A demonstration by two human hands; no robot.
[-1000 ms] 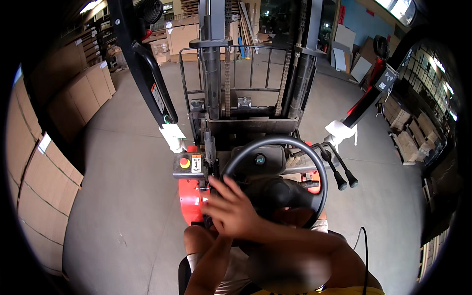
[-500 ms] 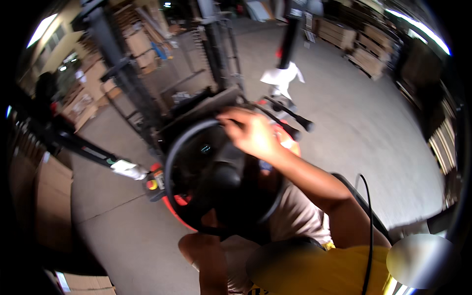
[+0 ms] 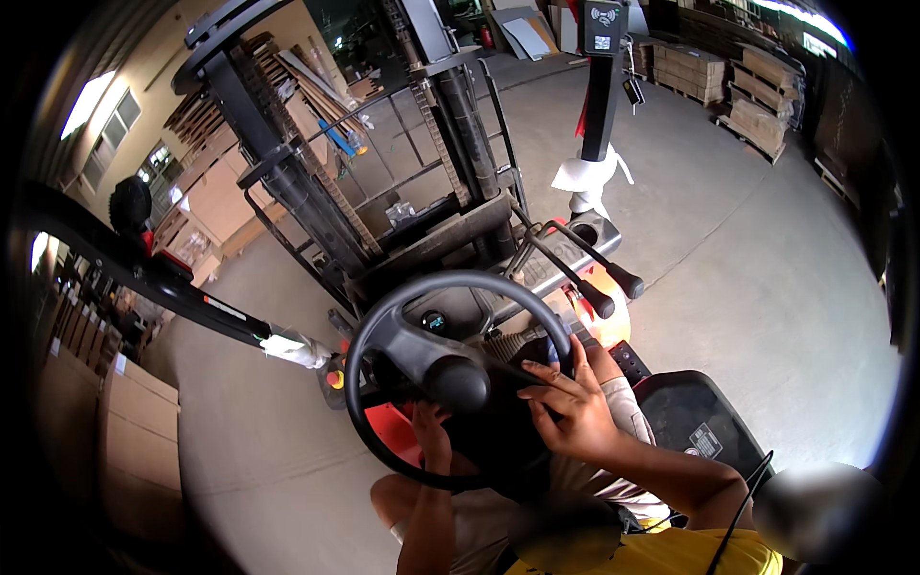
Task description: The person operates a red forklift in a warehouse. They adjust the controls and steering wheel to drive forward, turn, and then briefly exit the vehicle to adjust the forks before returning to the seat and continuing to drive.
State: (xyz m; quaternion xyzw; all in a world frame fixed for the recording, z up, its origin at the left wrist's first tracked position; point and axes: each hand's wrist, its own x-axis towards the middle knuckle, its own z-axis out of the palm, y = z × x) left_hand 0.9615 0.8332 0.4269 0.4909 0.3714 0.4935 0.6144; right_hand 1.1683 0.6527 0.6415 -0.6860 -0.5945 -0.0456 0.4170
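Brown cardboard cartons stand far left. View has swung since a second ago: the forklift mast now leans leftward, and more floor shows at right. Next rightward, the black guard post, its foot wrapped in white, then the red-and-yellow push button, with no hand on it.

Left hand: inside the ring of the steering wheel, below and left of the hub. Its finger closure is unclear; we cannot tell whether it holds anything.

Steering wheel sits in front of the lap, at the middle of the view. We judge it turned, since its broad spoke now runs up and left of the hub.

Right hand: the clearest change. A second ago it was a blur over the wheel's left side, half a second ago near its top; now it lies at the right rim, fingers spread wide, not wrapped round. We read this as hands repositioning on the wheel mid-turn.

Farther right, both control levers are untouched; beyond, stacked pallets.
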